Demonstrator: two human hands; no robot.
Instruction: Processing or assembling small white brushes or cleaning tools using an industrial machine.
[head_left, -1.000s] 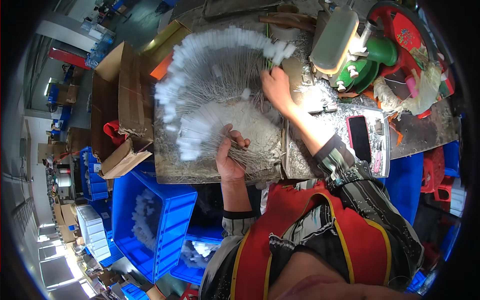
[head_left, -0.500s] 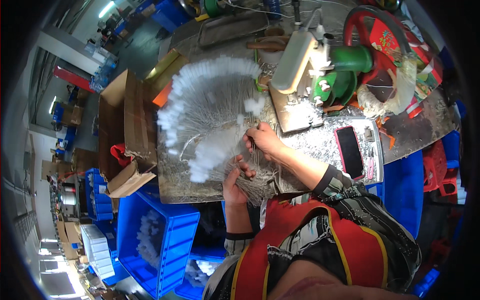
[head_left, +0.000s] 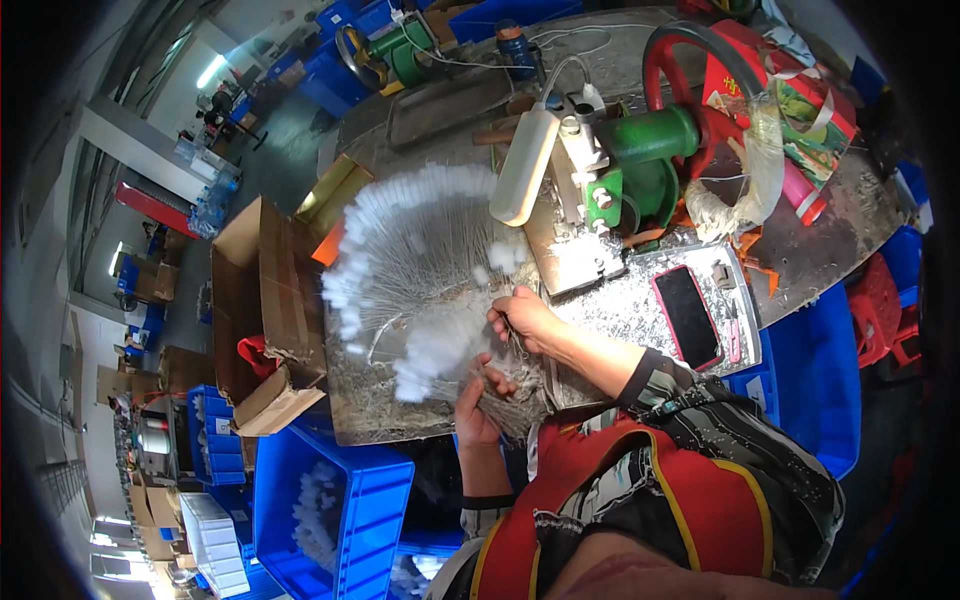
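- Desk (head_left: 830, 235) was grey, littered with metal shavings, crowded with gear.
- Blue bin (head_left: 335, 520) sat below the desk's near-left edge, holding white pieces.
- Cardboard box (head_left: 265, 300) lay open at the desk's left end, with a smaller box just below it.
- Fan of thin wire stems with white plastic tips (head_left: 420, 250) spread across the desk's left half, tips outward in an arc, stems converging toward the hands.
- Green machine with a red handwheel (head_left: 650, 150) stood on the desk beyond the hands; a white power strip (head_left: 522, 165) leaned just left of it.
- Black phone (head_left: 688, 315) lay flat on a metal tray, right of the right forearm.
- Left hand (head_left: 475, 405) was at the desk's near edge, grip closed around the gathered stem ends of the bundle, fingers curled over them.
- Right hand (head_left: 525, 320) was just above the left, grip pinched together on a few stems where they converge; exact count too small to tell.
- Small clump of white tips (head_left: 430, 355) sat just left of both hands, touching the bundle.
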